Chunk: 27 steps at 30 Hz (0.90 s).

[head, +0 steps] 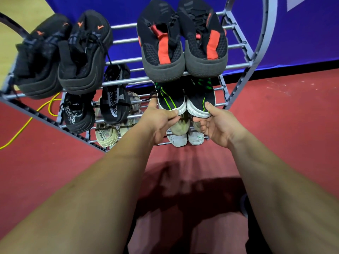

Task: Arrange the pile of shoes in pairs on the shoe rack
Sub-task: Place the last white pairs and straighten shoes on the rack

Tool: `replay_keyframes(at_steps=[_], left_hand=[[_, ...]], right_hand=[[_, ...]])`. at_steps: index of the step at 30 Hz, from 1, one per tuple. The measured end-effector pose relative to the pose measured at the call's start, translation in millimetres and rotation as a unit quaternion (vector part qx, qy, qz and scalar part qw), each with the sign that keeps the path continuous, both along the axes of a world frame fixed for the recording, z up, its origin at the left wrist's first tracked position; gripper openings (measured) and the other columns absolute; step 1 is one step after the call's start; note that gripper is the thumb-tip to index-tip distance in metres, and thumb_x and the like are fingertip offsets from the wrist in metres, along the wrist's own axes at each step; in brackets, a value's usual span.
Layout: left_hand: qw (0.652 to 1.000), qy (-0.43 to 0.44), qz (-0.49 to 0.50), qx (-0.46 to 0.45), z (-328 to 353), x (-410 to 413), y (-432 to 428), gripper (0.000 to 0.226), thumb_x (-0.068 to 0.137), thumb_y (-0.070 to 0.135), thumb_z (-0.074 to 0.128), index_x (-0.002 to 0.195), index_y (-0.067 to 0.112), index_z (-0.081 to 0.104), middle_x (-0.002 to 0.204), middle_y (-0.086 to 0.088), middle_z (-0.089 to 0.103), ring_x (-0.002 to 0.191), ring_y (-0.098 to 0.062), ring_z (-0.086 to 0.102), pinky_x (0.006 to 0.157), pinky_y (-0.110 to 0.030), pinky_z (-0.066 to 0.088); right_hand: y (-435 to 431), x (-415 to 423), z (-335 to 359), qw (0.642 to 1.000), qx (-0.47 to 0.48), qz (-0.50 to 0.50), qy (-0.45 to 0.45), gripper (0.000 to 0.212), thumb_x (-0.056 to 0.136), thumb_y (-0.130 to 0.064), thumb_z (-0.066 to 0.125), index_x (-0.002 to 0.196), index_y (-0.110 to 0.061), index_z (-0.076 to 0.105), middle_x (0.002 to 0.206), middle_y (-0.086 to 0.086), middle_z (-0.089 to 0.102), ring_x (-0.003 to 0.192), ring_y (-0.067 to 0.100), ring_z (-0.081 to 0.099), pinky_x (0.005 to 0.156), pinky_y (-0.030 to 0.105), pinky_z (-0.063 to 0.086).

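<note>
A grey tiered shoe rack (236, 66) stands in front of me. My left hand (161, 123) pinches the white heel of a black shoe with green stripes (169, 96) on the second shelf. My right hand (218, 123) grips the heel of its matching shoe (201, 96) beside it. The top shelf holds a black and red pair (181, 39) at the right and a black pair with orange marks (64, 52) at the left. Lower shelves carry black shoes (78, 112), beige shoes (106, 136) and white shoes (185, 140).
The floor (275, 116) around the rack is red. A yellow cable (25, 123) lies on it at the left. A blue wall panel (302, 33) stands behind the rack. My shadow falls on the floor below my arms.
</note>
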<state>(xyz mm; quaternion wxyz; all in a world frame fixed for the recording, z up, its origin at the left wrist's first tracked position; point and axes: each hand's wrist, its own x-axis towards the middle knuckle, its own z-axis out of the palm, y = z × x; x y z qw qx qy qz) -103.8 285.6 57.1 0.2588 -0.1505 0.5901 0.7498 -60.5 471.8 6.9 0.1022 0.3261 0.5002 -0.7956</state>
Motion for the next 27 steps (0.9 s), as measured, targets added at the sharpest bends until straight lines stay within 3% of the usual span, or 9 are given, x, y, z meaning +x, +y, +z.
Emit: replay_keyframes(at_steps=[5, 10, 15, 18, 21, 23, 25, 27], left_hand=[[1.0, -0.016, -0.013, -0.008, -1, -2, 0, 0.061, 0.089, -0.021, 0.058, 0.131, 0.021, 0.049, 0.115, -0.007, 0.065, 0.094, -0.024, 0.07, 0.084, -0.036, 0.062], [0.998, -0.021, -0.035, -0.041, -3, -1, -1, 0.058, 0.091, -0.013, 0.063, 0.132, 0.025, 0.048, 0.109, -0.002, 0.068, 0.093, -0.025, 0.07, 0.085, -0.038, 0.061], [0.996, -0.029, -0.056, -0.07, -7, -2, -2, 0.059, 0.092, -0.002, 0.067, 0.135, 0.03, 0.045, 0.116, -0.006, 0.069, 0.083, -0.027, 0.071, 0.07, -0.031, 0.058], [0.994, -0.033, -0.065, -0.085, -5, -2, -1, 0.052, 0.092, 0.0, 0.068, 0.127, 0.032, 0.047, 0.116, -0.006, 0.07, 0.088, -0.029, 0.072, 0.075, -0.036, 0.061], [0.989, -0.039, -0.086, -0.112, 5, 0, -5, 0.05, 0.091, 0.002, 0.071, 0.114, 0.038, 0.046, 0.108, -0.002, 0.069, 0.098, -0.032, 0.073, 0.088, -0.045, 0.061], [0.987, -0.037, -0.1, -0.117, 19, 6, -13, 0.058, 0.089, 0.002, 0.072, 0.128, 0.033, 0.042, 0.109, -0.005, 0.072, 0.09, -0.026, 0.076, 0.075, -0.041, 0.064], [0.982, -0.014, -0.114, -0.151, 35, 14, -30, 0.065, 0.09, 0.004, 0.072, 0.139, 0.029, 0.038, 0.107, -0.007, 0.073, 0.07, -0.014, 0.074, 0.055, -0.028, 0.058], [0.961, 0.031, -0.133, -0.241, 50, 27, -59, 0.067, 0.086, 0.015, 0.078, 0.143, 0.021, 0.044, 0.103, -0.006, 0.071, 0.067, -0.016, 0.069, 0.054, -0.027, 0.055]], right_hand=[[-1, -7, 1, 1.0, -0.003, -0.01, -0.008, 0.066, 0.099, -0.044, 0.064, 0.14, 0.007, 0.052, 0.079, 0.021, 0.075, 0.052, 0.016, 0.053, 0.05, 0.025, 0.046], [-6, -13, 4, 0.999, 0.009, -0.032, -0.027, 0.06, 0.099, -0.042, 0.064, 0.139, 0.001, 0.054, 0.079, 0.021, 0.075, 0.048, 0.016, 0.05, 0.051, 0.027, 0.043], [-15, -15, 8, 0.996, 0.028, -0.067, -0.048, 0.053, 0.095, -0.044, 0.065, 0.131, -0.006, 0.058, 0.072, 0.017, 0.073, 0.048, 0.015, 0.049, 0.049, 0.026, 0.042], [-17, -13, 9, 0.996, -0.002, -0.071, -0.062, 0.064, 0.089, -0.055, 0.068, 0.129, -0.004, 0.063, 0.076, 0.015, 0.071, 0.05, 0.016, 0.053, 0.047, 0.024, 0.046], [-20, -4, 18, 0.996, -0.015, -0.044, -0.083, 0.082, 0.081, -0.074, 0.065, 0.123, -0.004, 0.067, 0.094, 0.014, 0.072, 0.061, 0.02, 0.065, 0.053, 0.028, 0.055], [-23, 8, 30, 0.995, -0.003, -0.033, -0.09, 0.081, 0.083, -0.076, 0.062, 0.12, -0.004, 0.064, 0.103, 0.014, 0.072, 0.068, 0.024, 0.069, 0.057, 0.032, 0.058], [-29, 23, 48, 0.995, 0.036, -0.001, -0.094, 0.07, 0.088, -0.07, 0.062, 0.116, -0.006, 0.061, 0.098, 0.011, 0.07, 0.069, 0.025, 0.068, 0.06, 0.034, 0.058], [-38, 42, 69, 0.991, 0.087, 0.035, -0.095, 0.054, 0.092, -0.062, 0.064, 0.107, -0.01, 0.061, 0.09, 0.009, 0.067, 0.064, 0.022, 0.063, 0.062, 0.033, 0.057]])
